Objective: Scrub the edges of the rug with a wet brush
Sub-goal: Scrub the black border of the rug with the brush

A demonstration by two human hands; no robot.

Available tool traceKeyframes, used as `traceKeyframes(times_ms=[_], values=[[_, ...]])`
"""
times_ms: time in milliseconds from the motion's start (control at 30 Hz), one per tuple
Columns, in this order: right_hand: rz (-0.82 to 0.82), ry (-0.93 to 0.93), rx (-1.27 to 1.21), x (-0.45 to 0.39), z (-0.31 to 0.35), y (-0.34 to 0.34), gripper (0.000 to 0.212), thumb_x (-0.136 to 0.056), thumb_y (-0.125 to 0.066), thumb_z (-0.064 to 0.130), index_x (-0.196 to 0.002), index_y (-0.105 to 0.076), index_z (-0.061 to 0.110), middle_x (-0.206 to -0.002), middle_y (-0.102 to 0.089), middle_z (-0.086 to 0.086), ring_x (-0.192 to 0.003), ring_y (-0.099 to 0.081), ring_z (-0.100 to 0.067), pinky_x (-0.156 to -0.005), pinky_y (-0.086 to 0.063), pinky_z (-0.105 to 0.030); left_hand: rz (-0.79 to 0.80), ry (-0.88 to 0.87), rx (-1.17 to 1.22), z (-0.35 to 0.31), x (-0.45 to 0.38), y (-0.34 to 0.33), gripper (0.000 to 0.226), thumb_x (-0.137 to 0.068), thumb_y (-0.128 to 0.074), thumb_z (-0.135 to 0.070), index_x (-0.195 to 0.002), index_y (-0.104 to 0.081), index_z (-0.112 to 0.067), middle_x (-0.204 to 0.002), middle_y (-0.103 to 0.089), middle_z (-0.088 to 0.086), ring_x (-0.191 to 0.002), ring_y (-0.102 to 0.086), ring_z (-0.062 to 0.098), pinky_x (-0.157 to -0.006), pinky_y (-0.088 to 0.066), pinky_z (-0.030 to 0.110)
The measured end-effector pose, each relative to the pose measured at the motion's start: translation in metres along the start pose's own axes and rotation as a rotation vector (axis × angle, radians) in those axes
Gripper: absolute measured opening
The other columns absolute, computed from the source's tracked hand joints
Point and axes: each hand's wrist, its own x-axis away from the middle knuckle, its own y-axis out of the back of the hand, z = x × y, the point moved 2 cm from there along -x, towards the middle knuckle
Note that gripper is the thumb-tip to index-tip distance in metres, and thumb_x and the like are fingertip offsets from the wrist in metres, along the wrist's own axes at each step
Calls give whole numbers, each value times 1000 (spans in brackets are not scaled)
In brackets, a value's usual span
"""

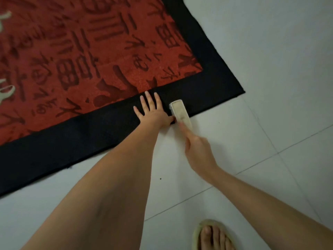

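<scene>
1. The rug [90, 56] lies flat on the pale tiled floor [270, 87]; it has a red middle with darker character patterns and a wide black border [81, 138] all round.
2. One corner of the rug points to the right of the view, and both hands work on the near border strip just left of that corner.
3. The left hand [153, 110] lies flat on the black border, fingers straight and spread, pressing the cloth down and holding nothing.
4. The brush [180, 110], a pale oblong block, sits just beside the left hand, on its right; its far end rests on the border and its near end reaches over the rug's edge above the floor.
5. The right hand [196, 147] holds the brush by its near end; the hand is blurred, so the grip probably has the forefinger laid along the brush's back, though the other fingers cannot be made out.
6. The two hands are close together but apart, with the brush between them.
7. A foot in a light yellowish slipper [200, 230] stands on the floor at the bottom edge of the view.
</scene>
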Motion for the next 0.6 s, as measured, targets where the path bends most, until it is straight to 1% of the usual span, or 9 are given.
traceKeyframes(times_ms=[100,133,167,233,300,367,433,500,600], values=[[-11,-62,100,-62,-6,16,62,-98,-34,6,-148,-28,42,-98,-63,-19,-84,-58,-35,-72,-43,-35,9,14,-33,1,-3,4,105,-91,-46,-66,-152,24,-17,-156,35,11,-145,28,32,-117,9,58],[-19,-92,105,-64,-2,17,63,-97,-33,4,-148,-29,41,-101,-62,-20,-88,-58,-37,-74,-43,-35,28,13,-42,0,-2,6,105,-91,-47,-65,-152,24,-17,-156,36,11,-145,27,32,-117,8,58],[-13,-98,95,-54,3,13,65,-96,-33,2,-149,-28,40,-99,-62,-20,-86,-59,-36,-75,-47,-36,48,13,-52,1,1,8,106,-91,-48,-64,-152,24,-17,-155,36,11,-145,27,32,-118,7,58],[-27,-56,69,-12,5,4,68,-96,-36,1,-151,-23,38,-85,-62,-14,-72,-59,-30,-72,-53,-43,75,13,-64,1,5,11,109,-90,-51,-65,-151,26,-18,-155,37,10,-145,27,32,-118,6,59],[22,-8,95,2,4,1,68,-97,-37,3,-152,-20,38,-77,-59,-12,-67,-59,-29,-68,-53,-44,99,18,-59,-1,5,14,111,-89,-52,-65,-151,26,-18,-155,37,10,-145,27,32,-117,5,60],[6,0,137,-36,3,9,66,-96,-34,4,-150,-25,40,-95,-62,-17,-85,-60,-35,-75,-50,-38,106,41,-56,-4,7,14,110,-90,-53,-63,-150,27,-17,-154,38,10,-145,27,33,-116,4,62],[10,-93,121,-74,8,21,61,-97,-31,7,-148,-30,40,-113,-60,-21,-101,-56,-38,-82,-42,-35,99,57,-48,-6,6,14,110,-90,-54,-62,-151,27,-18,-154,38,9,-145,27,33,-116,3,63],[-22,-101,114,-66,12,17,63,-96,-33,4,-149,-30,37,-106,-61,-20,-96,-57,-37,-80,-43,-36,86,55,-32,-3,7,12,110,-90,-55,-61,-151,26,-19,-155,38,8,-146,27,32,-116,3,62],[29,-6,38,7,10,6,69,-96,-37,1,-152,-21,39,-73,-58,-9,-64,-57,-25,-66,-51,-40,74,20,-15,0,9,10,106,-92,-54,-58,-152,25,-19,-155,38,7,-145,27,31,-116,5,62]])
